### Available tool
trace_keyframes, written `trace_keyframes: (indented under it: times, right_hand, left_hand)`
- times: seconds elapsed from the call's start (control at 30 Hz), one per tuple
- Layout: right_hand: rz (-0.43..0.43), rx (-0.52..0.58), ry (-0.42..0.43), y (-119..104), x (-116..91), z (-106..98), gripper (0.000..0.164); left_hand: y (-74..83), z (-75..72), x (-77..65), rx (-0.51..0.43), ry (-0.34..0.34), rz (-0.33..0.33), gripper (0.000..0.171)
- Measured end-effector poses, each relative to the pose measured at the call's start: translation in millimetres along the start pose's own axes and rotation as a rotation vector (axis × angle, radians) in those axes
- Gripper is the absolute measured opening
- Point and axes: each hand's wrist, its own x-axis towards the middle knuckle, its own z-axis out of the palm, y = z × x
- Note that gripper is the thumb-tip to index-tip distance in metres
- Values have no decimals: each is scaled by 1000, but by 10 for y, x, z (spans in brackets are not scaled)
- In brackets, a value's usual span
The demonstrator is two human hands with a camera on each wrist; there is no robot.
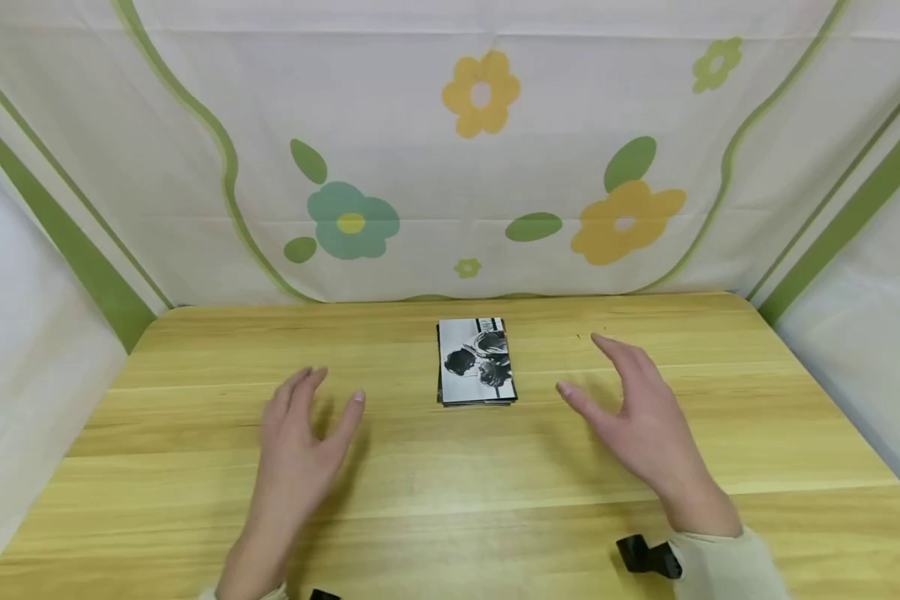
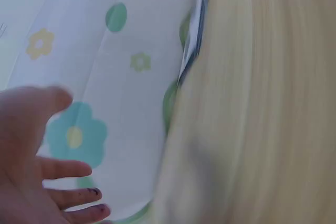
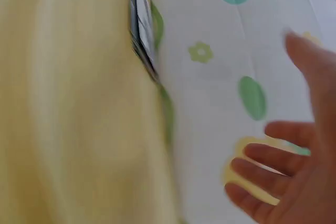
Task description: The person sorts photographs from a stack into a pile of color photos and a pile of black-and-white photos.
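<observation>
A small stack of cards point(image 1: 468, 360) with a black-and-white picture on top lies on the wooden table point(image 1: 450, 517), toward its far edge. In the left wrist view the stack point(image 2: 195, 32) shows edge-on; in the right wrist view the stack point(image 3: 142, 30) does too. My left hand point(image 1: 300, 446) hovers over the table to the left of the cards, thumb spread from the loosely bent fingers. On the other side, my right hand point(image 1: 641, 421) is held with thumb and fingers apart, its thumb tip nearer the stack. Neither hand holds anything.
Behind the table hangs a white cloth point(image 1: 420, 150) printed with flowers and leaves. White cloth panels with green stripes flank both sides. A black wrist strap piece point(image 1: 648, 557) shows at the right sleeve point(image 1: 727, 567).
</observation>
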Motion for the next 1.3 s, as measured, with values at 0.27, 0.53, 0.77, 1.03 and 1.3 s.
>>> trace_keyframes:
  times: [0.27, 0.53, 0.77, 1.03, 1.3]
  right_hand:
    - [289, 604, 43, 187, 7, 462, 50]
    - [296, 745, 95, 244, 7, 497, 38]
    - [349, 658, 57, 278, -20, 507, 36]
    - [347, 432, 57, 208, 50, 619, 29]
    - [414, 279, 172, -4, 168, 782, 25]
  left_hand:
    - [54, 434, -51, -374, -18, -204, 32]
    - [69, 636, -58, -488, 1, -223, 25]
    - [18, 679, -102, -419, 4, -225, 23]
    - [76, 751, -62, -366, 64, -179, 13]
    - [193, 913, 42, -220, 125, -19, 5]
